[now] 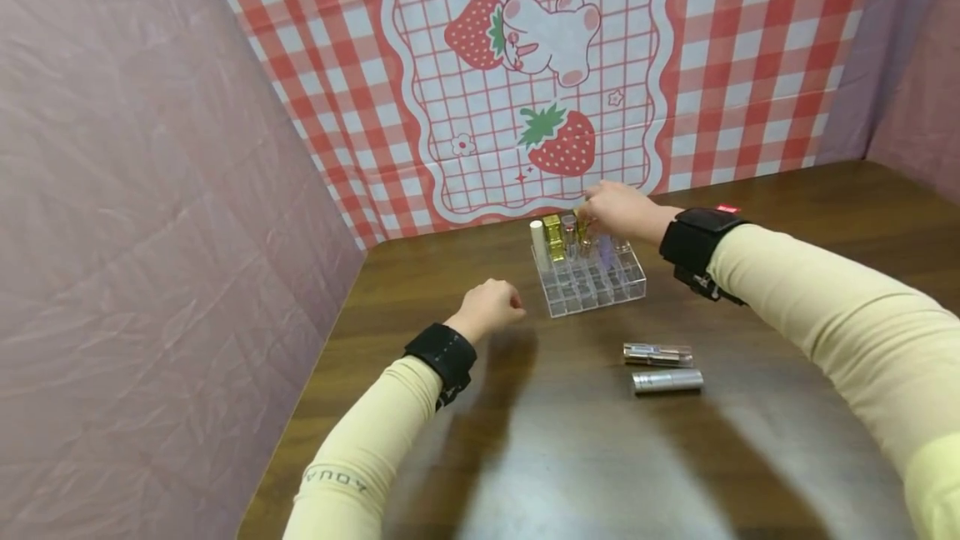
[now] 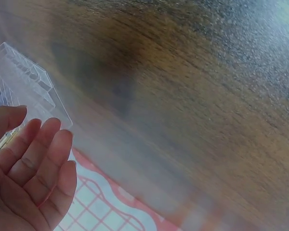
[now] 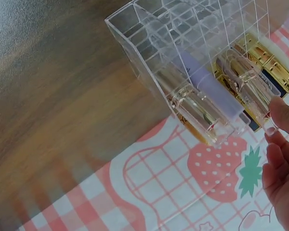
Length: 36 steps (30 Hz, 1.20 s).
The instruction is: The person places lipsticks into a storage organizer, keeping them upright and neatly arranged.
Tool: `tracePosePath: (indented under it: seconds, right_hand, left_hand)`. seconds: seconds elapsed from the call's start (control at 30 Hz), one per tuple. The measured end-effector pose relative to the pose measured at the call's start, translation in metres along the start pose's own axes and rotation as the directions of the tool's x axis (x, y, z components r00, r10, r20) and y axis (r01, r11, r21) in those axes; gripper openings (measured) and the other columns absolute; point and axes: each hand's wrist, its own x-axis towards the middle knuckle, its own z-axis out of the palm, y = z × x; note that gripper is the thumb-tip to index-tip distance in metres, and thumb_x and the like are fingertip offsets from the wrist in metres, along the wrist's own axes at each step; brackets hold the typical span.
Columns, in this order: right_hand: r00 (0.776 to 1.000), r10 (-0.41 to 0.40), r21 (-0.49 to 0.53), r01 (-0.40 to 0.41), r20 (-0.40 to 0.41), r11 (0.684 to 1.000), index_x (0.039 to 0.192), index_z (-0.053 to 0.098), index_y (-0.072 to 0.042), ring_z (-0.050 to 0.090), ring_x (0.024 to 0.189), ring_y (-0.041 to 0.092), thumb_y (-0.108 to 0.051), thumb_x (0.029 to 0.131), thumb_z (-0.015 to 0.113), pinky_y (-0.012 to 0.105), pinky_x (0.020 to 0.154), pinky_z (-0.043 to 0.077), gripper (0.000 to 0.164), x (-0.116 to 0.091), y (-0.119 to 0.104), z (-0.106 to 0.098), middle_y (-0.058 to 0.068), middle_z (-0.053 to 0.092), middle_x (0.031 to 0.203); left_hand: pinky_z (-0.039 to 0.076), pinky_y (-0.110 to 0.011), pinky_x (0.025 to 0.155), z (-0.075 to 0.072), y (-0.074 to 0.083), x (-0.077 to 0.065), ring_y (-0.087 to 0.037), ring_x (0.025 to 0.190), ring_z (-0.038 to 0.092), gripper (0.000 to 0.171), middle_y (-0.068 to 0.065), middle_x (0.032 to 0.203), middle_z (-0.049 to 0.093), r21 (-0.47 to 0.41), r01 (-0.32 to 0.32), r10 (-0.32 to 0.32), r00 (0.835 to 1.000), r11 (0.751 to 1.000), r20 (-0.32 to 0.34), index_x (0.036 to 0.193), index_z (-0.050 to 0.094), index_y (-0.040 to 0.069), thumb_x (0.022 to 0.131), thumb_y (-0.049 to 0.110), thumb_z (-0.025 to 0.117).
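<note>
At the back of a clear compartment organizer [image 1: 597, 303], my right hand [image 1: 621, 208] reaches down over the rear row of lipsticks. In the right wrist view, its thumb and fingertips pinch the end of a clear-capped lipstick tube [image 3: 254, 90] standing in a compartment. Beside that tube are a lavender tube [image 3: 211, 90] and another clear-capped tube [image 3: 202, 109]. A white tube [image 1: 537, 240] and a gold tube [image 1: 553, 237] occupy the row's left end. My left hand [image 1: 489, 308] hovers left of the organizer, fingers loosely curled, palm holding nothing in the left wrist view.
Two lipsticks lie on the wooden table in front of the organizer: a clear-and-silver tube [image 1: 658, 354] and a silver tube [image 1: 667, 381]. Behind stands a red-checked strawberry cloth [image 1: 360, 107]. Pink fabric [image 1: 135, 232] hangs along the left side.
</note>
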Motion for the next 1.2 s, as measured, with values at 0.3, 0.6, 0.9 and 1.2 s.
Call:
tracePosePath:
  seconds: [0.3,0.6,0.9,1.2]
  right_hand:
    - [0.984,-0.176,-0.158,0.175,0.006,0.972,0.078,0.069,-0.005,0.049,0.069,0.023,-0.007,0.070,0.074,0.036,0.065,0.043,0.009,0.003,0.000,0.002,0.007,0.054,0.072]
    - [0.986,-0.098,-0.121,0.082,-0.136,0.989,0.068,0.059,-0.003,0.052,0.067,0.027,-0.001,0.069,0.075,0.039,0.068,0.043,0.016,-0.004,-0.012,0.030,0.009,0.054,0.066]
    - [0.972,0.012,-0.077,-0.030,-0.234,0.997,0.068,0.062,-0.003,0.039,0.064,0.025,0.001,0.076,0.068,0.037,0.062,0.033,0.010,-0.008,-0.021,0.043,0.011,0.050,0.073]
    - [0.989,0.148,-0.004,-0.148,-0.001,0.989,0.107,0.063,0.002,0.047,0.086,0.033,-0.008,0.083,0.062,0.043,0.077,0.039,0.026,-0.012,-0.020,0.023,0.018,0.054,0.098]
  left_hand:
    - [0.050,-0.033,0.070,0.001,0.003,-0.003,-0.015,0.080,0.063,0.014,0.002,0.087,0.068,0.002,-0.008,0.008,1.000,1.000,-0.002,0.087,0.072,0.015,0.083,0.026,0.063]
    - [0.049,-0.033,0.070,0.004,0.003,-0.010,-0.015,0.082,0.063,0.014,0.003,0.088,0.068,-0.012,-0.004,0.005,1.000,1.000,0.006,0.088,0.072,0.016,0.083,0.026,0.063]
    - [0.049,-0.033,0.071,0.003,0.002,-0.012,-0.015,0.081,0.063,0.014,0.003,0.087,0.068,-0.023,0.003,-0.003,1.000,1.000,-0.006,0.087,0.072,0.016,0.083,0.025,0.063]
    - [0.049,-0.030,0.069,-0.003,0.017,-0.003,-0.013,0.078,0.062,0.014,0.004,0.087,0.068,-0.017,-0.073,0.073,0.997,0.997,0.019,0.088,0.072,0.016,0.083,0.025,0.062]
